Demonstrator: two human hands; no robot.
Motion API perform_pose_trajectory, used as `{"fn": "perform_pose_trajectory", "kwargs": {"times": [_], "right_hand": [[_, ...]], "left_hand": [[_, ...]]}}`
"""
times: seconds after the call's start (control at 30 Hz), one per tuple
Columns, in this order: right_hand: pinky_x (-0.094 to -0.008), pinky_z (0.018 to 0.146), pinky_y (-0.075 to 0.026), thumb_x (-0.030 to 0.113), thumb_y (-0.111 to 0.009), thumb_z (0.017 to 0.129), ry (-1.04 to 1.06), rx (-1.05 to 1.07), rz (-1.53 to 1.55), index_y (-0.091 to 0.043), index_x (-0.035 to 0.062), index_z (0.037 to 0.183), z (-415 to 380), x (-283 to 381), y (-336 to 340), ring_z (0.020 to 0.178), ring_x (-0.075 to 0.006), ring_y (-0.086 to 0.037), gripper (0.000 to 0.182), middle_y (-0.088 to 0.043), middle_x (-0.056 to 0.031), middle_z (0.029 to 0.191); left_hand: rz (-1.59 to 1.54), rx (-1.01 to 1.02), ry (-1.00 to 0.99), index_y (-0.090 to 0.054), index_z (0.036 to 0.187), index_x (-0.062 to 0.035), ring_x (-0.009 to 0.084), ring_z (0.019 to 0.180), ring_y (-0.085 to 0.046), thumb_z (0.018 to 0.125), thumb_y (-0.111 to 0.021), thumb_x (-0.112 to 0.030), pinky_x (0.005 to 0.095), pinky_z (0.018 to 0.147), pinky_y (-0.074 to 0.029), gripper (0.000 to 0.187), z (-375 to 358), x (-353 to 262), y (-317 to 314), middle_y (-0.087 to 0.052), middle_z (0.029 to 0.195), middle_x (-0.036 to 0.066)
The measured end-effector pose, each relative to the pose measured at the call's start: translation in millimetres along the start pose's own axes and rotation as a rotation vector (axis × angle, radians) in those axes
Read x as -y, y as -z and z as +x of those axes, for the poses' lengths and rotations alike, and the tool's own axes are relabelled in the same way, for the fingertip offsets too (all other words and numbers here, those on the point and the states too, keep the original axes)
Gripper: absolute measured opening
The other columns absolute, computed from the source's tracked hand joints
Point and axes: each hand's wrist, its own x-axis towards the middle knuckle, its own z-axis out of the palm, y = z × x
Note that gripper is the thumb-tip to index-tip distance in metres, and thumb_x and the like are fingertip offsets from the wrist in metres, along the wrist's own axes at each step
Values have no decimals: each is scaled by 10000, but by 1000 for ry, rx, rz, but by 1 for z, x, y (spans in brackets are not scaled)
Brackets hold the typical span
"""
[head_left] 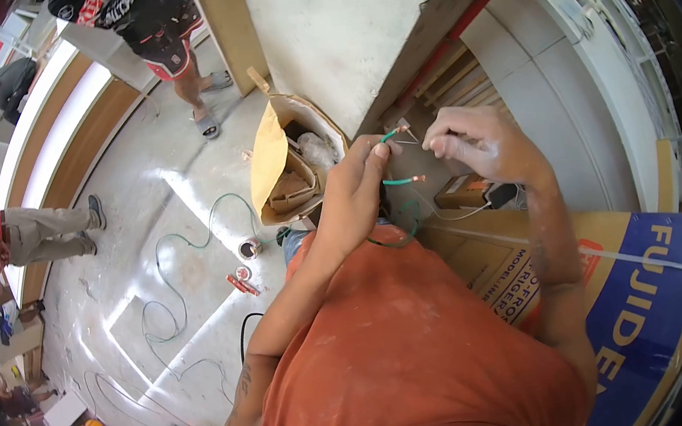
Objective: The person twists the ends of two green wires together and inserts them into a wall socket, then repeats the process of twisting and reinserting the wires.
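My left hand is closed around green insulated wire. Two green wire ends, an upper one and a lower one, stick out past its fingers, each with bare copper at the tip. Just to the right, my right hand is closed, thumb and fingers pinched together beside a thin pale strand near the upper copper tip. What exactly lies between those fingertips is too small to see clearly. Green wire also hangs below my left hand, in front of my orange shirt.
An opened cardboard box with scraps inside stands beyond my left hand. Green wire loops over the floor near a small can. A large printed carton is at my right. Two people stand at the left.
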Motion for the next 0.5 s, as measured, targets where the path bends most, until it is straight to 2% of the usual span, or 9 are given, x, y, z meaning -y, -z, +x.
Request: {"fn": "perform_pose_trajectory", "kwargs": {"times": [0.07,0.1,0.17,0.23,0.27,0.4,0.47,0.5], "right_hand": [[-269,691,-486,65,-632,923,73,-21,124,-658,-3,1022,1,-2,-16,763,-117,-599,123,-644,-50,836],[-270,700,-493,27,-658,893,137,-53,243,-662,-4,1049,3,-3,-25,781,-122,-611,158,-655,-55,858],[-259,704,-496,31,-677,893,203,-87,362,-661,-8,1085,8,-12,-48,786,-114,-611,197,-650,-57,873],[-253,701,-505,48,-675,903,229,-189,503,-645,-37,1064,12,-14,-66,813,-146,-615,185,-613,-85,922],[-225,685,-492,98,-651,946,218,-237,587,-655,-18,1043,15,-12,-74,775,-103,-609,151,-639,-62,911],[-223,666,-495,111,-628,966,226,-362,772,-649,-14,1002,23,-10,-97,729,-96,-598,132,-634,-52,891],[-226,650,-493,119,-612,979,152,-469,973,-640,-10,969,26,-9,-106,688,-87,-579,133,-628,-44,870],[-226,650,-493,119,-612,979,155,-476,969,-640,-10,969,27,-12,-106,688,-87,-579,133,-628,-44,870]], "left_hand": [[-227,-3,162,-616,1032,-60,31,588,-421,1051,-448,-299,193,488,-312,293,4,1,3,-505,735,-46],[-222,-19,158,-616,1032,-60,31,588,-421,1051,-448,-299,193,488,-312,293,4,1,5,-505,735,-46],[-399,15,263,-586,1000,-56,49,635,-442,1049,-438,-307,217,556,-360,296,7,2,7,-527,768,-26],[-403,2,239,-572,992,-60,46,637,-440,1050,-435,-300,211,545,-353,282,8,4,5,-521,754,-26],[-416,-6,231,-567,1000,-57,44,634,-438,1051,-433,-300,207,535,-348,282,8,3,4,-515,749,-28],[-477,-5,260,-544,1015,-58,43,607,-431,1049,-433,-300,201,511,-343,269,9,4,5,-516,746,-26],[-482,-10,251,-538,1006,-65,43,596,-426,1047,-439,-301,199,503,-337,259,9,4,4,-522,749,-23],[-551,-16,302,-533,989,-71,45,583,-417,1043,-452,-307,198,488,-320,256,9,3,3,-512,739,-22]]}}
